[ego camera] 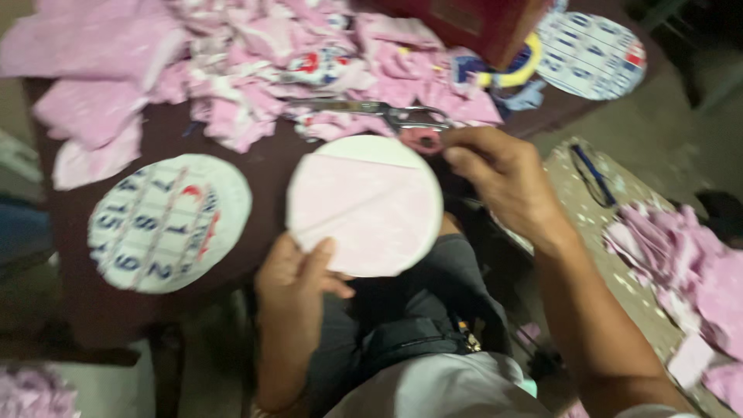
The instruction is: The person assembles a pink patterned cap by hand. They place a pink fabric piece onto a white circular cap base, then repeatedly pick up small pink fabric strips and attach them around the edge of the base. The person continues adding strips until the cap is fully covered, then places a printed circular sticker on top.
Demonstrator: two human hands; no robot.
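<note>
Pink-covered disc point(364, 205) sits pinched at its lower edge in your left hand point(298, 282) above your lap, right hand point(495, 174) gripping the scissors point(387, 114) handle on the worktop point(267, 166), so trimming looks like it's up next.

Both forearms bare, no sleeves in view; left hand point(298, 271) and right hand point(503, 174) ungloved. Dark grey trousers, black pouch at the waist, white shirt hem at the bottom edge.

Dim indoor light, strong motion blur throughout, dark shadowed corners, no glare
</note>
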